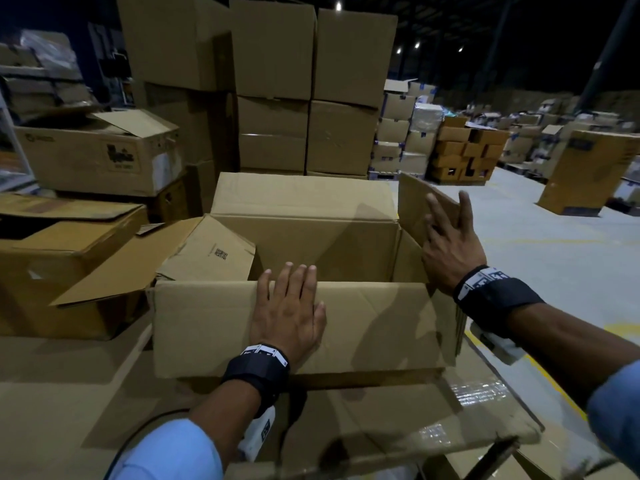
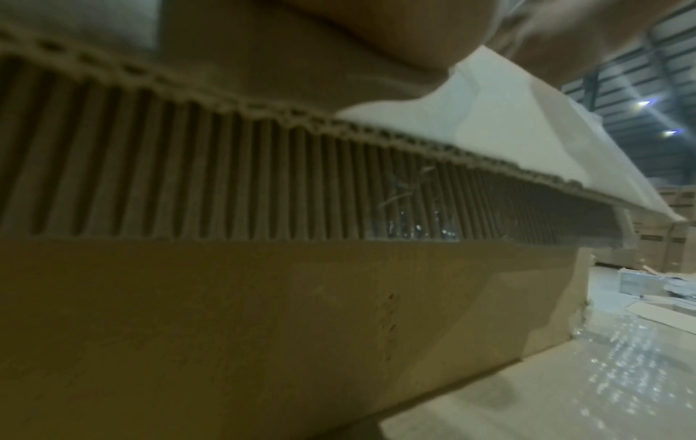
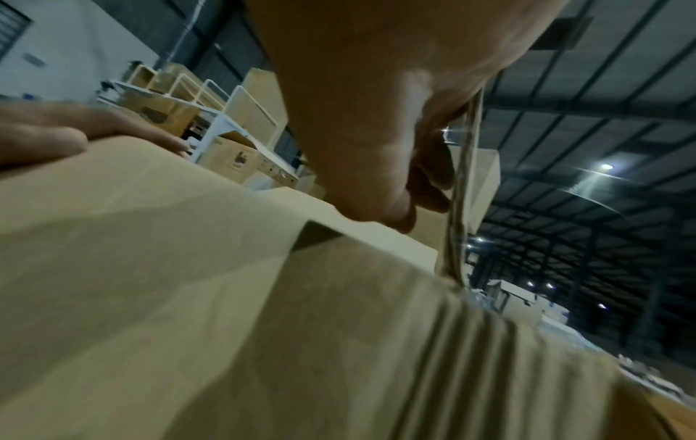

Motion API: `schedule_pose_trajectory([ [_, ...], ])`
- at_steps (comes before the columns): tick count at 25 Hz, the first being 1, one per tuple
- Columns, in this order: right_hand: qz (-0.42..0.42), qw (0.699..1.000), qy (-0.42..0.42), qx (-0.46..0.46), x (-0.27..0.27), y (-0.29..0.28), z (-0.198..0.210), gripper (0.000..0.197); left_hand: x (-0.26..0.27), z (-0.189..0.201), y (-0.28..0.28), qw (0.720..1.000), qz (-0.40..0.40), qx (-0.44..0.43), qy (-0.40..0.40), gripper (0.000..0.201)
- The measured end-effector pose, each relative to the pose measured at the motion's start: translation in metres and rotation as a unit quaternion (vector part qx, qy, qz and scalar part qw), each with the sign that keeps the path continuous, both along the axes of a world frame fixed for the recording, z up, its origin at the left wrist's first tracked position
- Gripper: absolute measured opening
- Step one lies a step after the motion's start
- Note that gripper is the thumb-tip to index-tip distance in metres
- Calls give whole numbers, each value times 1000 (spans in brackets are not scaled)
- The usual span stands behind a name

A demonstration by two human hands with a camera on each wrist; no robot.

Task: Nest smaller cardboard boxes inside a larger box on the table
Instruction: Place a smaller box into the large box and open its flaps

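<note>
Two hands work one large open box (image 1: pixel 311 244) at table centre. Far left, one printed carton (image 1: pixel 100 157) with a dark logo, text too blurred to read, sits on a darker box; below it one low open box (image 1: pixel 69 258) on the table (image 1: pixel 52 403). Next right, one flattened smaller box (image 1: pixel 211 251) with a small QR-type code and tiny unreadable print leans into the large box's left end, partly inside it; the rest of the interior looks bare cardboard. Left hand (image 1: pixel 289 306) lies flat, fingers straight and slightly spread, palm pressing the near flap (image 1: pixel 374 323) that is folded down over the front wall; it grips nothing. In the left wrist view only corrugated flap edge and cardboard wall show. Behind, a tall stack of plain brown cartons (image 1: pixel 304 81), at least six faces visible. Right hand (image 1: pixel 450 240) holds the upright right side flap (image 1: pixel 415 206), fingers extended along its outer face; the right wrist view shows the thumb on the inner side, pinching the flap edge. Far right, a tall printed carton (image 1: pixel 585 171) on the floor, label unreadable.
</note>
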State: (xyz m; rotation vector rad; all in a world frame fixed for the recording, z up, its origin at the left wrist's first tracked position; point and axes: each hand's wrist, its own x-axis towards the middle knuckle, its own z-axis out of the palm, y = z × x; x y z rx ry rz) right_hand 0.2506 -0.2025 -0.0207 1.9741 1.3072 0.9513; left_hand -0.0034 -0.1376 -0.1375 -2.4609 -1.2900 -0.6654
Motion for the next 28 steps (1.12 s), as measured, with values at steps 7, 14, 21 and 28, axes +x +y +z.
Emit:
schedule_pose_trajectory([
  [7, -61, 995, 78, 16, 11, -1, -10, 55, 1, 4, -1, 1000, -9, 5, -11, 60],
  [14, -123, 990, 66, -25, -8, 8, -10, 54, 11, 5, -5, 1000, -14, 0, -16, 60],
  [21, -169, 981, 76, -55, -19, 13, -4, 51, 12, 2, -7, 1000, -5, 8, -16, 59],
  [28, -158, 983, 67, -66, -28, 18, -6, 51, 13, 2, -5, 1000, -2, 7, -16, 60],
])
